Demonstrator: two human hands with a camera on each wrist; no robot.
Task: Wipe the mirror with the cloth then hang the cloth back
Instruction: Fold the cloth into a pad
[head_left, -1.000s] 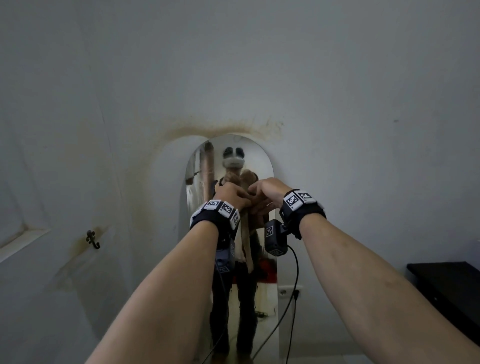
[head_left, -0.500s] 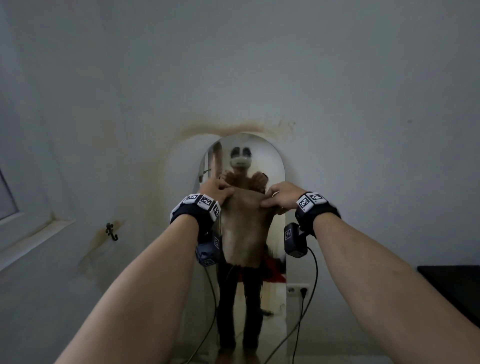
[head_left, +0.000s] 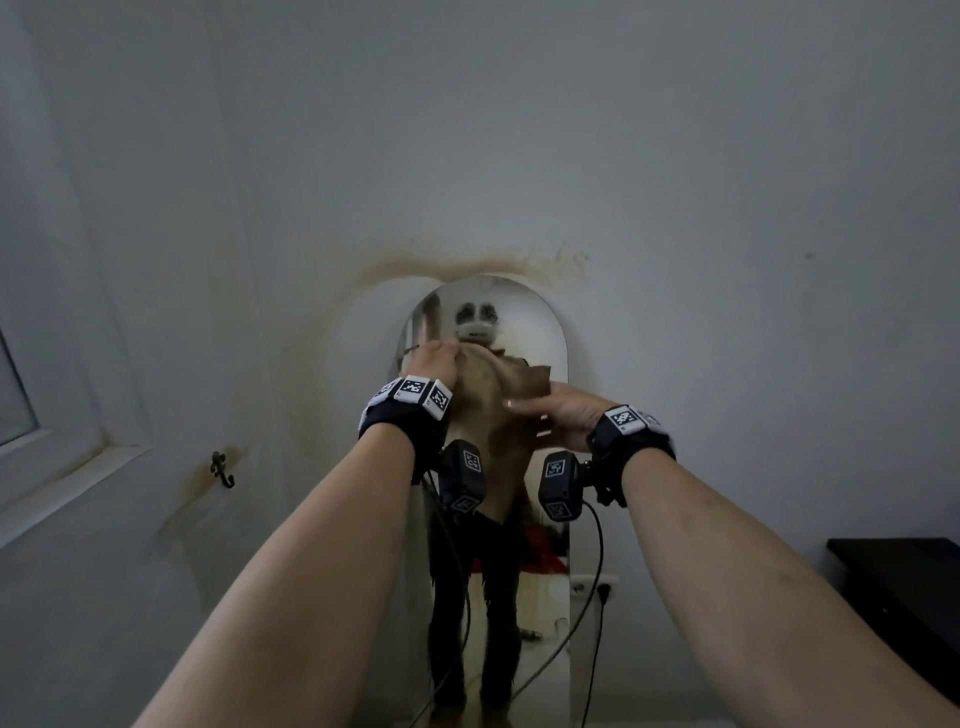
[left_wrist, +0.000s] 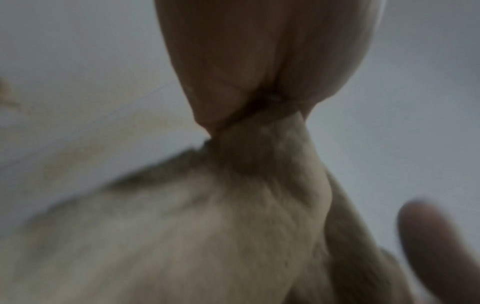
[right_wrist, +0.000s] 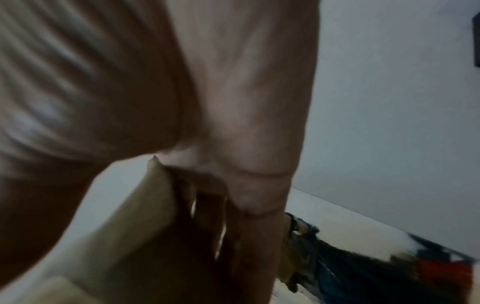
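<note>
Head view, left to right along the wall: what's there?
Window frame → wall hook → left hand gripping the cloth before the mirror → right hand → wall socket → dark furniture.

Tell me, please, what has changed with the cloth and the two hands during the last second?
The cloth, bunched between both hands a second ago, was spread out and is now being folded over. The left hand went up, pinching the cloth's top. The right hand dropped lower, turned flatter against the cloth. The mirror and the wall hook stayed as they were.
</note>
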